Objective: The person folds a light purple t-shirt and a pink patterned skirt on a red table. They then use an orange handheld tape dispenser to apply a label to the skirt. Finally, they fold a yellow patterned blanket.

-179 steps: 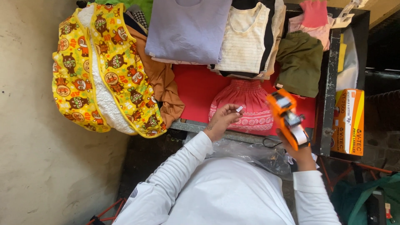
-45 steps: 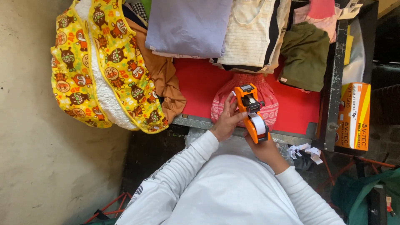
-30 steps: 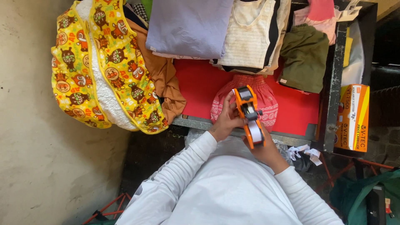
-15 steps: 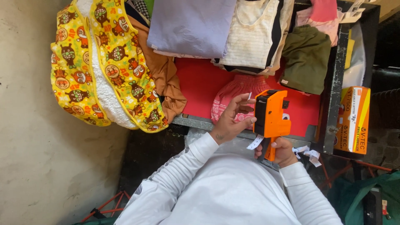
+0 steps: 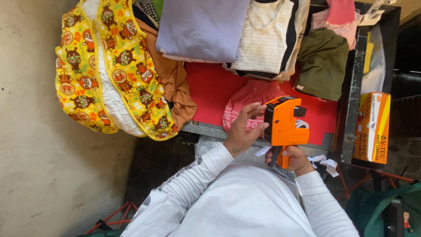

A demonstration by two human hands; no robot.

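My right hand (image 5: 294, 159) grips the handle of an orange label gun (image 5: 283, 124), held upright over the near edge of a red table top (image 5: 210, 90). My left hand (image 5: 244, 130) is beside the gun's front, fingertips pinching a small white sticker (image 5: 258, 105). Under both hands lies a pink patterned garment (image 5: 245, 105). A strip of white label backing (image 5: 263, 151) hangs from the gun.
Folded clothes line the table's far side: a lilac piece (image 5: 201, 26), a cream striped top (image 5: 265, 37), an olive garment (image 5: 322, 63). A yellow cartoon-print vest (image 5: 109, 70) hangs off the left end. An orange box (image 5: 372, 127) stands at the right.
The label gun was lying flat over the pink garment a second ago; it has since been turned upright and drawn back. My left hand now holds a small sticker at its front.
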